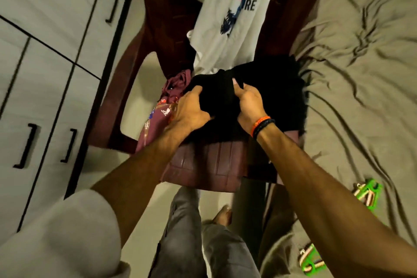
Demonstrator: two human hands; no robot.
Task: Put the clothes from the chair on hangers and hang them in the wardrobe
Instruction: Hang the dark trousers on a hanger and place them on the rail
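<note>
The black garment (266, 95), dark and bunched, lies on the seat of the maroon chair (203, 165) at frame centre. The left hand (191, 110) grips its fabric at nine o'clock of the bundle, fingers curled in; the right hand (250, 101) pinches it at centre. Best lift by the shoulders (find the collar first). At twelve o'clock drapes a white printed shirt (228, 27); green hangers (367, 194) wait on the bed at four o'clock, wardrobe (45, 52) at nine.

white t-shirt (228, 7) top cut off, wardrobe (45, 52) blurred
</note>
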